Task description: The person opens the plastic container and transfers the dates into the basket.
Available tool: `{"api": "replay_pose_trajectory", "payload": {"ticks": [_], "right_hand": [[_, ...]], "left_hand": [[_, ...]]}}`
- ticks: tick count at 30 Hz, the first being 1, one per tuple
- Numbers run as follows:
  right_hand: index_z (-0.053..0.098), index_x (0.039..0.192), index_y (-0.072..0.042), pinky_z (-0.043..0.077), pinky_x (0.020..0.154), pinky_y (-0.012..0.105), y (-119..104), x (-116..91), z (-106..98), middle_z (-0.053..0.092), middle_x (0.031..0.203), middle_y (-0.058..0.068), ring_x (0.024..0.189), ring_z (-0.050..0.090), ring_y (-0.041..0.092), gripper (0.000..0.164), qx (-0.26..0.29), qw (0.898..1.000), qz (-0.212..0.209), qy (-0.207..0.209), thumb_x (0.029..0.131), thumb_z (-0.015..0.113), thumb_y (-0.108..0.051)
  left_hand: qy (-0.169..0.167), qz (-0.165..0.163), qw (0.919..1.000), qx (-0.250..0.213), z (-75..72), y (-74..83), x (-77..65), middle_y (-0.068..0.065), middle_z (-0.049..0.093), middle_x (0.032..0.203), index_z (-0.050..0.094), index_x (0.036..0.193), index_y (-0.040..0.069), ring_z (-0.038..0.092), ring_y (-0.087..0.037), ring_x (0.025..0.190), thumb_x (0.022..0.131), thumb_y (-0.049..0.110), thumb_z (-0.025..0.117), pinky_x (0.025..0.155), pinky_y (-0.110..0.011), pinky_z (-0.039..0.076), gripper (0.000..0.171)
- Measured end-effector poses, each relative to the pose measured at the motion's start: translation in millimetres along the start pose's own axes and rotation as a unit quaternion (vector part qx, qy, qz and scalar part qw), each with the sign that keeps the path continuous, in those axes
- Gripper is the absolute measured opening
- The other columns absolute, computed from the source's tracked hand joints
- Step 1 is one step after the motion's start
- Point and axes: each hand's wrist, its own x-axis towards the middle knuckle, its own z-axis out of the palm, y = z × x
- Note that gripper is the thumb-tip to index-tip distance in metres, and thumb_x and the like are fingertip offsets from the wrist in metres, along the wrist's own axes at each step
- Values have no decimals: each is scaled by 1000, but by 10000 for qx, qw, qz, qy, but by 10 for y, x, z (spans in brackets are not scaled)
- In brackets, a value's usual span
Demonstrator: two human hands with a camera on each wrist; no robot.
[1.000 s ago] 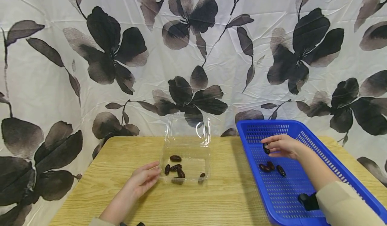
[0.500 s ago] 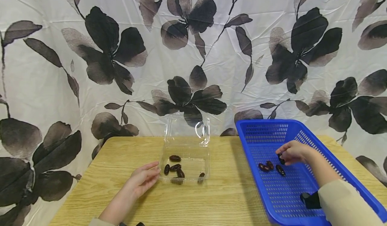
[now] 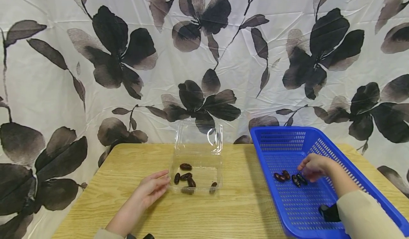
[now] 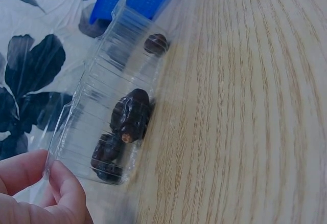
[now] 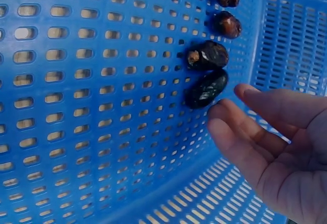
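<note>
With your right grip (image 3: pixel 314 166) low inside the blue basket (image 3: pixel 294 203), watch the fingertips (image 5: pixel 223 132): they're parted and released, holding nothing, just beside the nearest dark date (image 5: pixel 207 89); can't tell if one touches it. That date lies on the basket floor next to a second dark date (image 5: pixel 208 55), with two redder dates (image 5: pixel 226 25) beyond. Likely fault there: a finger swipe rolls it into its neighbor, or glossy skin slips if you pinch only the end. Your right sleeve (image 3: pixel 367 210) and the black wrist device (image 3: pixel 330 213) hang over the basket too, so a low forearm could snag the rim and drag it. Your left grip (image 3: pixel 154 189) pinches the edge of the clear container (image 3: pixel 204 175) between thumb and finger; container sits on the tabletop (image 3: pixel 239 196). Six dates (image 3: pixel 191 182) are in its base, most bunched left, one off to the right. Plastic looks thin and the load light, so a pull or lift on that edge would probably flex it, tip it or skid it, and the dates roll. Lid (image 3: pixel 198 139) stands raised at the back; a bump to the container could swing it down over the dates.
</note>
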Motion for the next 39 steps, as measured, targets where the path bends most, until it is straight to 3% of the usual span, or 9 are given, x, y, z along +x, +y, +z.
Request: {"api": "replay_pose_trajectory", "payload": {"ticks": [11, 22, 27, 34, 39], "right_hand": [[50, 114, 20, 55, 66, 34, -247, -29, -59, 64, 86, 7, 77, 61, 18, 36, 710, 9959, -549, 100, 87, 57, -3], [45, 125, 18, 54, 76, 34, -1059, -137, -94, 63, 99, 9, 84, 62, 17, 48, 752, 9865, -1440, -203, 89, 60, -9], [49, 123, 15, 54, 76, 34, -1431, -150, 83, 63, 99, 11, 83, 61, 18, 43, 616, 9824, -1688, -511, 88, 60, -7], [57, 114, 11, 53, 76, 38, -1782, -100, 502, 62, 103, 13, 85, 60, 22, 35, 231, 9754, -2010, -871, 85, 62, -7], [62, 106, 9, 54, 70, 35, -1940, -35, 852, 64, 87, 7, 77, 60, 19, 26, -210, 9665, -2299, -1118, 82, 62, -1]], "left_hand": [[-68, 18, 10000, 62, 18, 23, 0, -7, 53, 97, 28, 139, -12, 53, -10, 80, 88, -8, 55, 72, -18, 47, 58], [-52, 14, 10000, 71, 23, 20, 2, -9, 53, 103, 28, 139, -12, 53, -10, 81, 89, -8, 54, 73, -19, 47, 58], [-60, -7, 10000, 12, 19, 18, 1, -9, 52, 105, 27, 140, -11, 53, -10, 81, 88, -8, 55, 73, -19, 47, 58], [-41, -30, 10000, 10, 19, 14, 7, -9, 53, 105, 28, 140, -11, 54, -10, 82, 89, -7, 55, 73, -20, 47, 58], [-22, -48, 10000, 53, 13, 7, 4, -9, 52, 107, 28, 140, -10, 54, -11, 83, 89, -7, 55, 73, -19, 48, 58]]}}
